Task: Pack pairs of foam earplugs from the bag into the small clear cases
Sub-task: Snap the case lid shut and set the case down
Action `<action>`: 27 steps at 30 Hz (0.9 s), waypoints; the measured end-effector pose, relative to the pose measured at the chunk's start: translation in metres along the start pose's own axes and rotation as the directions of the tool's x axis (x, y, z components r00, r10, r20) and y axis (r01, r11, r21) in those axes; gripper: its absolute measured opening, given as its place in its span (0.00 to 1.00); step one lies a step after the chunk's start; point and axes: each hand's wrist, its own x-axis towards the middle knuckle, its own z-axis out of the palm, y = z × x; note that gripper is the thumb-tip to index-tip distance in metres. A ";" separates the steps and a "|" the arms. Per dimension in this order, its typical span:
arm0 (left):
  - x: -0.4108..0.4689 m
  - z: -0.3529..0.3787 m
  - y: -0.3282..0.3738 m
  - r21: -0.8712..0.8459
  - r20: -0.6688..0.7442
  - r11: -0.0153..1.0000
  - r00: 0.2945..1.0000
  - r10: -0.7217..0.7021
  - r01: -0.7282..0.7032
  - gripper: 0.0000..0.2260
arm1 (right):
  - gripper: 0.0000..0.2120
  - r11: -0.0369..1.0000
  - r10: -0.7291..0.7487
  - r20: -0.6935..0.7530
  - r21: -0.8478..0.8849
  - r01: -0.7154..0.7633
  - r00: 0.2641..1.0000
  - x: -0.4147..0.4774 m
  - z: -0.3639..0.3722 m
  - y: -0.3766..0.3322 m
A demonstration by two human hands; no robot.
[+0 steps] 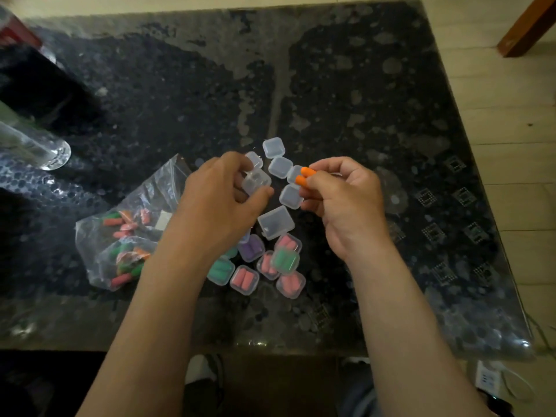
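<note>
pinching two orange earplugs in its fingers, the right hand hovers beside the left hand, which grips a clear case above the surface.

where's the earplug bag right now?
Head view: the bag lies on the table, left of centre, directly left of the filled cases and nearer the camera than the clear glass.

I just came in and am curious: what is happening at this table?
A person packs foam earplugs into small clear cases. The left hand holds an empty case; the right hand pinches two orange earplugs, not yet inside. Filled cases lie near the person, empty cases farther off, the bag at the left.
</note>
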 end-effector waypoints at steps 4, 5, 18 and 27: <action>-0.026 0.004 -0.009 -0.196 -0.077 0.980 0.997 -0.032 0.016 0.15 | 0.05 0.996 0.081 0.138 0.017 -0.084 0.987 -0.009 0.011 0.001; -0.029 0.007 -0.012 -0.225 -0.090 0.974 0.995 -0.044 0.023 0.15 | 0.06 0.994 0.101 0.178 0.030 -0.107 0.979 -0.011 0.013 0.002; -0.033 0.004 -0.018 -0.362 -0.062 0.932 0.997 -0.038 0.013 0.15 | 0.03 0.943 0.271 0.352 -0.283 -0.174 0.896 -0.016 0.022 0.009; -0.037 -0.004 -0.014 -0.485 -0.063 0.874 0.998 0.010 -0.039 0.14 | 0.05 0.955 0.090 0.458 -0.293 0.054 0.884 -0.016 0.019 0.015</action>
